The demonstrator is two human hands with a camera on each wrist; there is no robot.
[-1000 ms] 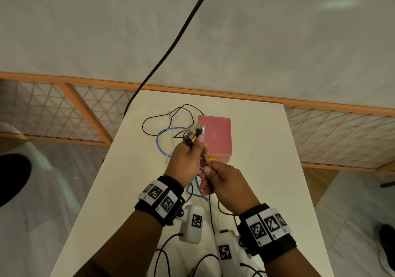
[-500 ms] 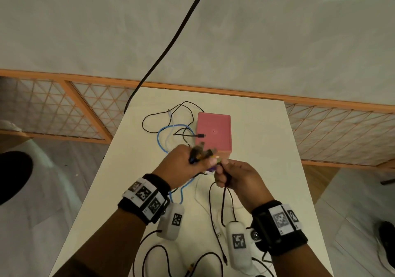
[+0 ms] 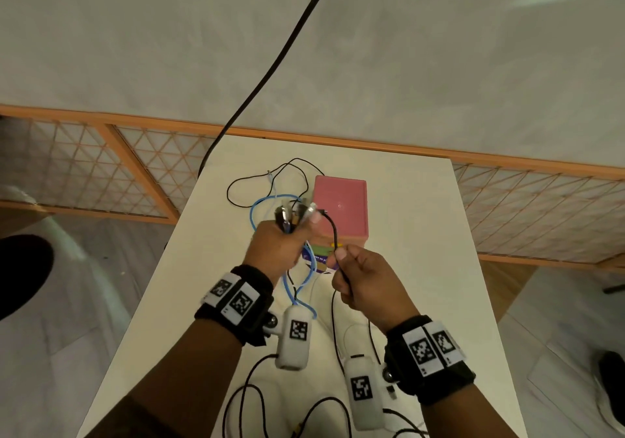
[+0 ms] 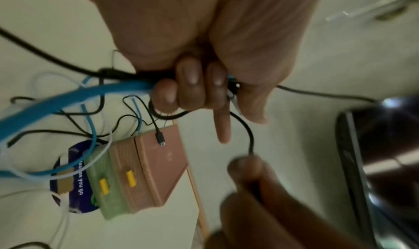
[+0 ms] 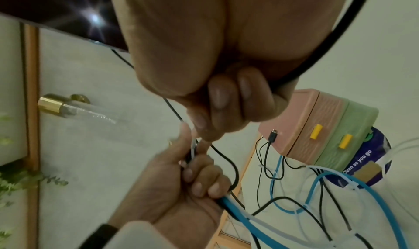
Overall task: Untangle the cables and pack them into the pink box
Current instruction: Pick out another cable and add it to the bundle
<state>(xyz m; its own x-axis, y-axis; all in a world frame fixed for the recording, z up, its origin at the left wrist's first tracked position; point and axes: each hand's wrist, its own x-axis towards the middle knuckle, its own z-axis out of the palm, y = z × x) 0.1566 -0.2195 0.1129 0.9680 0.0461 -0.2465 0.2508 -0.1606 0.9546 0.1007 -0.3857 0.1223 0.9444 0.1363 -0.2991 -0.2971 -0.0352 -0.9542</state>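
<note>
left hand [image 3: 282, 244] is squeezing the bunch of cables [image 3: 294, 214] above the table [image 3: 406, 268] | right hand [image 3: 363, 278] is pinching a black cable [image 3: 333, 231] | pink box [image 3: 340, 206] is sitting behind | cables are looking light, floppy; grab near plugs

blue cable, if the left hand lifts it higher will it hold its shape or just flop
Probably flop: the blue cable already hangs from the left hand in loose loops that sag onto the table. It looks thin and likely light. It may drag the black cables along, since they cross it beside the pink box.
</note>
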